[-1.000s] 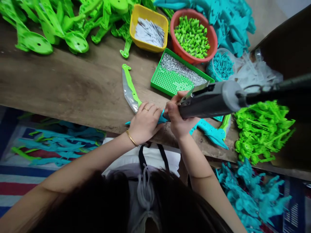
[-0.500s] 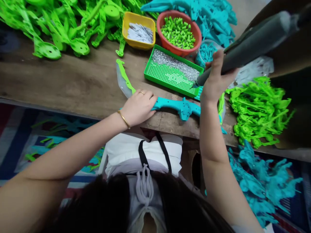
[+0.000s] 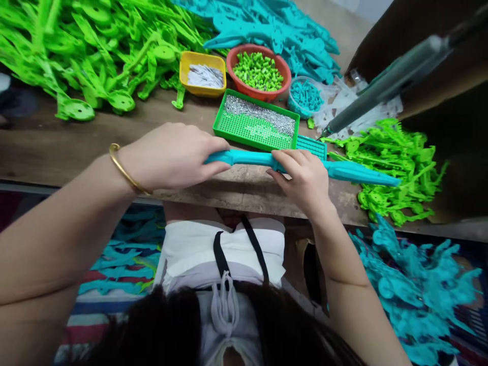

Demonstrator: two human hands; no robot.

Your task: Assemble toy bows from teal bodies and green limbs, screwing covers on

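Observation:
A long teal plastic piece (image 3: 249, 157) is held level above the table's front edge. Around its left end, the thumb and fingers of my left hand (image 3: 171, 155) are closed. My right hand (image 3: 305, 178) grips it near the middle, and its pointed end runs out to the right. A grey electric screwdriver (image 3: 385, 86) hangs at a slant beyond my right hand, touched by neither hand. Just behind the piece lies a green perforated tray (image 3: 255, 133) with small silver screws.
Behind the tray stand a yellow bowl (image 3: 203, 90) of white parts, a red bowl (image 3: 259, 93) of green parts and a clear tub (image 3: 305, 96) of teal parts. Green piles (image 3: 396, 173) flank the workspace; teal pieces (image 3: 415, 290) hang low at the right.
My right hand has let go of the screwdriver and taken hold of the teal piece. The piece is lifted and turned, edge toward the camera. The view has shifted slightly.

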